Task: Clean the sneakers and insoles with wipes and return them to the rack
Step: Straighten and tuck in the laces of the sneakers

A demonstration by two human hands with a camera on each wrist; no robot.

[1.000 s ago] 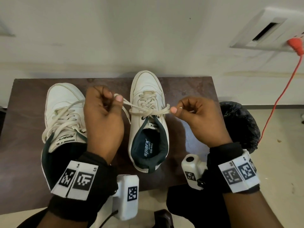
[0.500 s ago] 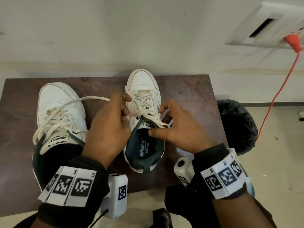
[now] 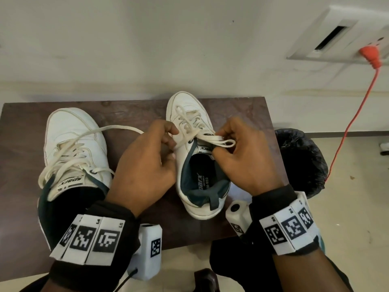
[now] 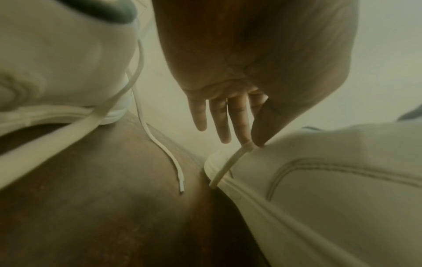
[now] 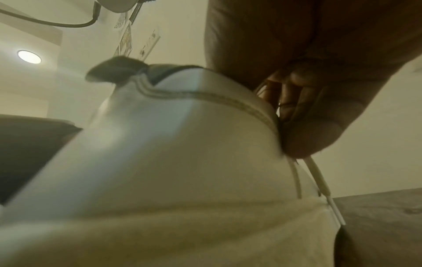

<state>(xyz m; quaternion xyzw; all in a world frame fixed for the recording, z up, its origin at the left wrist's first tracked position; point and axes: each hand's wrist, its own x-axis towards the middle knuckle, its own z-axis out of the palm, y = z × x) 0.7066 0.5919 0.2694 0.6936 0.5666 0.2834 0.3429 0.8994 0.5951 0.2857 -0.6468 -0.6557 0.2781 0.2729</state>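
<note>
Left white leather lace-up sneaker [image 3: 73,144]: on dark brown wooden table [image 3: 242,114], laces loose. Left hand [image 3: 145,171]: grip pinched on cream flat shoelace [image 3: 202,137], knuckles up. Right white leather lace-up sneaker [image 3: 185,108]: mid-table, between hands. Right hand [image 3: 246,161]: grip pinched on the shoelace's loop, fingers curled.

Overhead head view, close wrist views
</note>
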